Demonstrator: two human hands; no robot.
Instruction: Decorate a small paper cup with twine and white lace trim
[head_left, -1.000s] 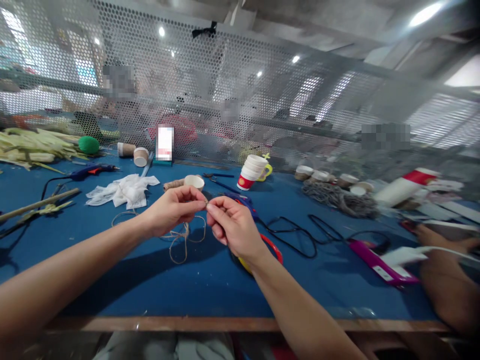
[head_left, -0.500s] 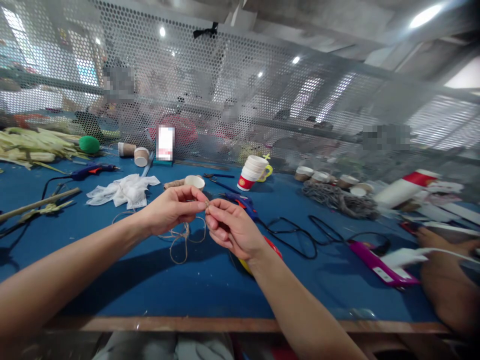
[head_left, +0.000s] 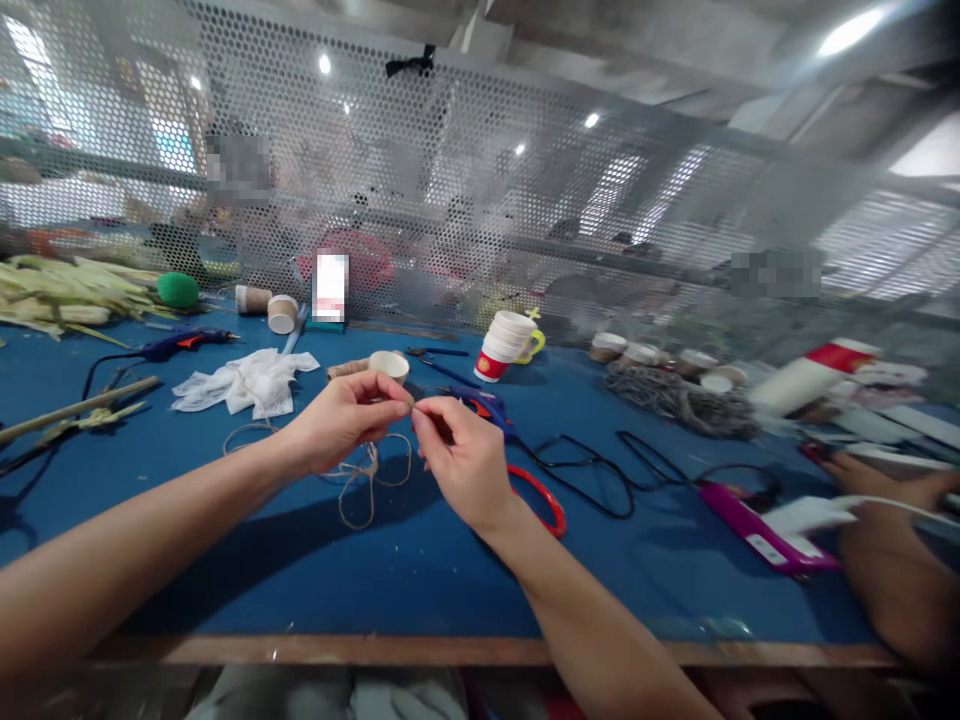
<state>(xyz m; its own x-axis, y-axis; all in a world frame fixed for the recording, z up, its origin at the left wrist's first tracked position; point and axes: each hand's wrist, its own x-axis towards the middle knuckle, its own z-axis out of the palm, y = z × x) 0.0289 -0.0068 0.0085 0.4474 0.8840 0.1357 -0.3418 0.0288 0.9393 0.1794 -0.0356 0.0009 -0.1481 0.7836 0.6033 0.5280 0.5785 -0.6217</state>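
Over the middle of the blue table, my left hand (head_left: 352, 415) and my right hand (head_left: 466, 455) meet with their fingertips pinched together. Between them is a tiny bit of thin brown twine, mostly covered by the fingers. More of the twine (head_left: 358, 520) lies in loose loops on the table below my left hand. A paper cup (head_left: 390, 366) lies on its side just beyond the fingers. Behind my right hand is a blue glue gun (head_left: 487, 403). A red scissors handle (head_left: 551, 505) shows beside my right wrist.
White cloth (head_left: 251, 382) and another glue gun (head_left: 176, 343) lie left. Stacked paper cups (head_left: 504, 345) stand at the back. Black cable (head_left: 592, 480) runs right to a purple power strip (head_left: 765, 530). Another person's arm (head_left: 896, 560) rests at far right. A perforated screen (head_left: 450, 180) closes the back.
My right hand has turned over, its back now facing up, with the fingertips still at my left hand's. More of the red scissors handle shows. My left hand has barely moved.
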